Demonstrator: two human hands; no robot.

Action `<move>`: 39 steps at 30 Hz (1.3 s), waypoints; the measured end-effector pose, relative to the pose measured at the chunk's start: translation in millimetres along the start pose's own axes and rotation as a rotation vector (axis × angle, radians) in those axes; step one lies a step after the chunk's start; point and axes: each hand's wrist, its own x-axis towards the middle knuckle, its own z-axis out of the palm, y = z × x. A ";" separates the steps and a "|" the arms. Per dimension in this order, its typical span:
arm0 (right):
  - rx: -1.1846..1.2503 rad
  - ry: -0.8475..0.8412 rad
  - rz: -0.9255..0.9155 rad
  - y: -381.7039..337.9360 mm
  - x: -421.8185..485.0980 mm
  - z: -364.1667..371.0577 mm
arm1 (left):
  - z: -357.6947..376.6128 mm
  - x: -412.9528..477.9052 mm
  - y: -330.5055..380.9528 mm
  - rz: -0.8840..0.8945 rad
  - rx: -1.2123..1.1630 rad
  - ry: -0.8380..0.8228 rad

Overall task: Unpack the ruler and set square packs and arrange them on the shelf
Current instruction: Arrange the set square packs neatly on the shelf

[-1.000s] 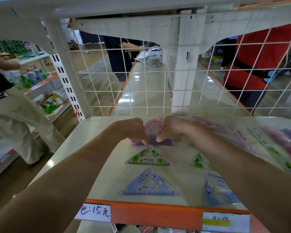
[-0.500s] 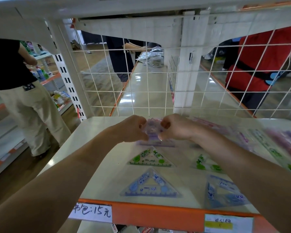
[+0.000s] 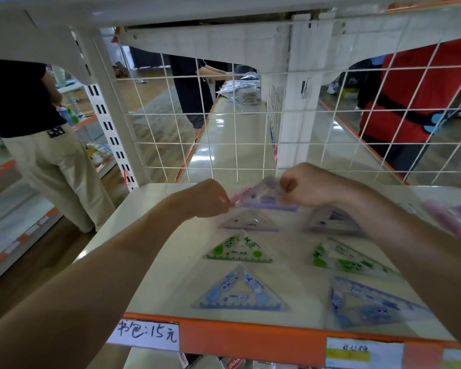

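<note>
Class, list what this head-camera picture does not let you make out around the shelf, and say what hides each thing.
- Head view: how the left hand and right hand grip the purple pack; the knuckles hide the fingertips.
- Head view: loose purple packs at the right; blurred and cut by the frame edge.
- Head view: right blue set square; blurred, print unreadable.
- Head view: yellow label; writing too small.
</note>
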 end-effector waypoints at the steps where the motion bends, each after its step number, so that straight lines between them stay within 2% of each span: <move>1: -0.005 -0.012 0.025 4.8 -3.2 -7.0 | 3.0 1.9 1.2 -0.010 0.058 -0.020; 4: -0.060 -0.151 0.046 15.3 -10.5 -16.7 | 14.3 6.3 8.3 -0.021 0.191 -0.079; 7: -0.122 -0.237 0.035 18.7 -15.6 -15.6 | 17.2 11.6 10.4 -0.047 0.192 -0.043; 11: -0.082 -0.216 0.033 22.3 -15.9 -11.8 | 18.9 16.0 9.1 -0.060 0.215 -0.022; 20: -0.071 -0.183 0.020 11.4 -5.4 1.7 | 19.4 26.6 15.2 -0.101 0.235 -0.104; 28: -0.034 -0.262 0.049 7.3 -1.0 1.4 | 16.6 25.4 9.8 -0.073 0.231 -0.119; 33: -0.048 -0.156 0.121 10.5 -3.0 -17.4 | 16.3 28.2 12.8 -0.009 0.134 -0.001; 39: 0.029 -0.048 0.219 22.0 -12.7 -30.7 | 26.8 29.7 23.6 0.067 0.199 -0.077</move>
